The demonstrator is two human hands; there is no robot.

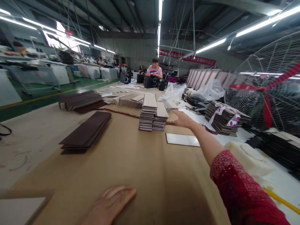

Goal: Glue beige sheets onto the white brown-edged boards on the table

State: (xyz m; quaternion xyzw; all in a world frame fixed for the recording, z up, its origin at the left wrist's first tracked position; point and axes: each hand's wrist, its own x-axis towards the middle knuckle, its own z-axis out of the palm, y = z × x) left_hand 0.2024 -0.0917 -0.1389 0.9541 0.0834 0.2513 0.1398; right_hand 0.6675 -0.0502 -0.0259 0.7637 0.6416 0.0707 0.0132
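Observation:
My left hand [112, 203] lies on the brown paper [138, 165] near the front, fingers stretched out and holding nothing. Stretched forward to the right, my right hand [182, 119] has its fingers apart, just right of the shorter stack of beige-topped panels [161, 110]. I see nothing held in it. A taller stack of the same panels [150, 101] stands against that one's left side. Closer than the right hand lies a single panel with a glossy white face [182, 139]. Several dark brown panels [87, 129] make a low pile to the left.
Further back are a larger brown pile [82, 99], loose beige boards [128, 100] and clear plastic bags [174, 92]. A tied bundle of boards [226, 118] and a large caged fan [267, 87] are at the right. A co-worker [154, 68] sits at the far end.

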